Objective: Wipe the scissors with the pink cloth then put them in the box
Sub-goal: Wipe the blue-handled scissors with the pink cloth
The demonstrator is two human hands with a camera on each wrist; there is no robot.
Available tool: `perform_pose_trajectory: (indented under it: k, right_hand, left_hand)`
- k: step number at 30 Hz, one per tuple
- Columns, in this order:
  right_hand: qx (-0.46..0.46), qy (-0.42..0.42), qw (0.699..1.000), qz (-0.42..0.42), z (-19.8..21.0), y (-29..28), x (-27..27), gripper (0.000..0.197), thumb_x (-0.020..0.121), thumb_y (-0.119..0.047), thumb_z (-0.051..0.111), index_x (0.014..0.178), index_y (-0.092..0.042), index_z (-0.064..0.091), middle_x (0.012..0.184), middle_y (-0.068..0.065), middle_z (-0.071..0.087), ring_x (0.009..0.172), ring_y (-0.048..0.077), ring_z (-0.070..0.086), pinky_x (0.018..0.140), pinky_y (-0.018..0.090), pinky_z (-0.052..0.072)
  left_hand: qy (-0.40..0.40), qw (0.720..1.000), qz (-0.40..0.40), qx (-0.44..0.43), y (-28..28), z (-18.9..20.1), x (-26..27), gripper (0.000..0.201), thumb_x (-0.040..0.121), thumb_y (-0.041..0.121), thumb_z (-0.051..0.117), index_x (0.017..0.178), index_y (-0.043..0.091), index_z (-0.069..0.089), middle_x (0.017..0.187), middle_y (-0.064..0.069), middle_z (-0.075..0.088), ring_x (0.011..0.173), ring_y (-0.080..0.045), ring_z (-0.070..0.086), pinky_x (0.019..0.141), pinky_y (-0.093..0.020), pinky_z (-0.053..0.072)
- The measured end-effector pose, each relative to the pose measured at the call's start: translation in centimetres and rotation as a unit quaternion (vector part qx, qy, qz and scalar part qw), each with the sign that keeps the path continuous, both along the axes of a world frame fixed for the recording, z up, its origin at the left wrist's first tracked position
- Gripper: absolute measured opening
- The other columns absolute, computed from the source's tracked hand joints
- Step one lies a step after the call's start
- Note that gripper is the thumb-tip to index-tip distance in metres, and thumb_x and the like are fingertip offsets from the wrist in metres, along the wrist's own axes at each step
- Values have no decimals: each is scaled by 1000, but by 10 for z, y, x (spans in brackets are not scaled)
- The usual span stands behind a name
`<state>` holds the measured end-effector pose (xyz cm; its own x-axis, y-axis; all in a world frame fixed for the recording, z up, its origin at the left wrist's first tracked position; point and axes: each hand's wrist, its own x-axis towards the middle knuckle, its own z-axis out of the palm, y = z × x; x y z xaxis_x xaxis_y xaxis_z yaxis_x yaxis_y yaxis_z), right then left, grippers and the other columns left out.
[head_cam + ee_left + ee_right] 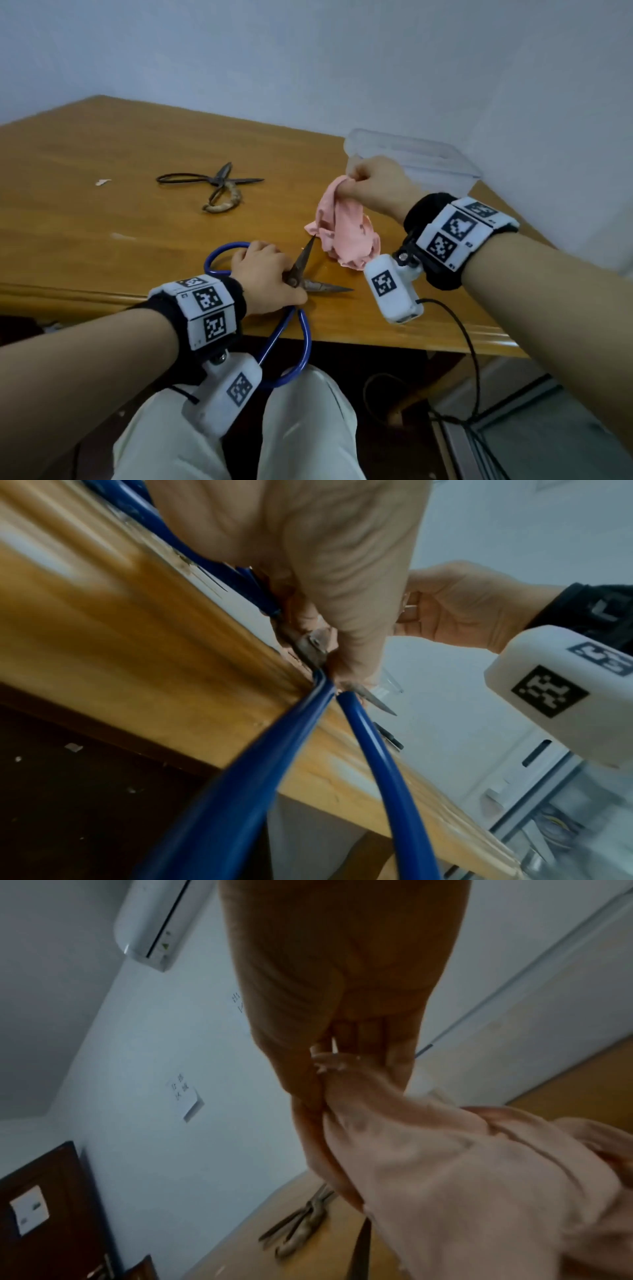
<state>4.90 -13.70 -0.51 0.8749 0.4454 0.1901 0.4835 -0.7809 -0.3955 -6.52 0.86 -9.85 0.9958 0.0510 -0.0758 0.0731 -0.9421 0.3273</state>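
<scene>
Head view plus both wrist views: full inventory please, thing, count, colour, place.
blue-handled scissors: 1, blue loops, rusty open blades, near table edge, one loop overhanging
old all-metal scissors: 1, dark rusty, one loop wrapped in tan cord, open, far left on table
pink cloth: 1, pink, crumpled, lifted at one end, right of the blue-handled scissors' blades
clear plastic box: 1, transparent, far right table corner by wall
wooden table: 1, tan
white scrap: 1, white, left on table
air conditioner: 1, white, high on wall
dark wooden door: 1, dark brown
left hand: grip on blue-handled scissors at pivot
right hand: pinches pink cloth
</scene>
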Motion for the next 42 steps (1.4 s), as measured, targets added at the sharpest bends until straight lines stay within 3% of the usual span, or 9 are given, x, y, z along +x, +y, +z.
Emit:
perform_pose_trajectory:
  k: [7, 11, 15, 19, 22, 25, 32, 38, 42]
  right_hand:
    - [-139, 96, 974, 150, -23, 27, -49, 12, 80, -20, 70, 91, -17, 71, 89, -5, 63, 81, 8, 56, 71, 25, 47]
    - [-148, 176, 960, 159, -28, 28, -51, 18, 82, -22, 65, 89, -9, 75, 107, 4, 67, 100, 20, 62, 90, 42, 53]
    - [-174, 116, 959, 190, -39, 29, -52, 19, 76, -19, 78, 87, -20, 62, 85, -8, 57, 81, 12, 56, 68, 26, 46]
    - [-156, 83, 965, 195, -52, 31, -44, 45, 70, -19, 82, 111, -17, 62, 96, -10, 55, 91, 8, 50, 76, 23, 42]
    - [-155, 71, 966, 194, -53, 31, -44, 29, 73, -19, 80, 99, -14, 68, 93, -1, 64, 86, 15, 57, 76, 29, 49]
    - [-149, 132, 961, 193, -49, 26, -45, 12, 78, -20, 77, 87, -14, 72, 91, 3, 71, 86, 15, 66, 75, 27, 54]
    - [-222, 68, 946, 226, -44, 37, -51, 18, 87, -24, 67, 92, -7, 72, 89, 8, 69, 83, 21, 61, 63, 25, 44]
    - [-222, 35, 958, 177, -42, 40, -43, 13, 84, -19, 71, 93, -11, 67, 72, -8, 54, 74, 13, 54, 52, 17, 36]
    - [-187, 29, 965, 182, -48, 35, -47, 16, 85, -19, 69, 100, -14, 65, 76, -14, 49, 81, 11, 54, 68, 23, 43]
  left_hand:
    - [-20, 999, -30, -38, 7, -5, -5, 46, 81, 44, 65, 121, 21, 57, 133, 0, 44, 136, -23, 22, 106, -41, 21]
    - [-23, 998, -23, -60, 7, -8, -3, 47, 81, 43, 66, 122, 20, 58, 132, 1, 45, 138, -23, 21, 110, -40, 17]
    - [-25, 996, -20, -82, 10, -9, -3, 40, 81, 43, 68, 114, 22, 62, 127, 3, 47, 136, -23, 23, 108, -37, 18]
    - [4, 997, -19, -72, 12, -5, 0, 36, 80, 49, 68, 102, 21, 62, 115, 1, 46, 132, -24, 27, 104, -38, 24]
    - [14, 997, -16, -68, 12, -5, 1, 34, 79, 52, 68, 89, 21, 59, 108, 2, 45, 129, -25, 30, 101, -38, 27]
    - [15, 998, -17, -64, 12, -6, 4, 40, 78, 53, 68, 100, 20, 66, 120, 1, 49, 130, -23, 29, 101, -38, 27]
    - [9, 998, -22, -61, 12, -7, 4, 35, 80, 51, 67, 98, 22, 61, 102, 5, 39, 128, -25, 31, 100, -38, 27]
    - [14, 998, -13, -53, 11, -7, 2, 34, 81, 51, 66, 74, 22, 51, 97, 4, 36, 125, -26, 34, 98, -40, 29]
    - [26, 998, -10, -59, 10, -5, 2, 39, 82, 50, 66, 100, 16, 61, 112, 1, 40, 131, -23, 28, 105, -39, 24]
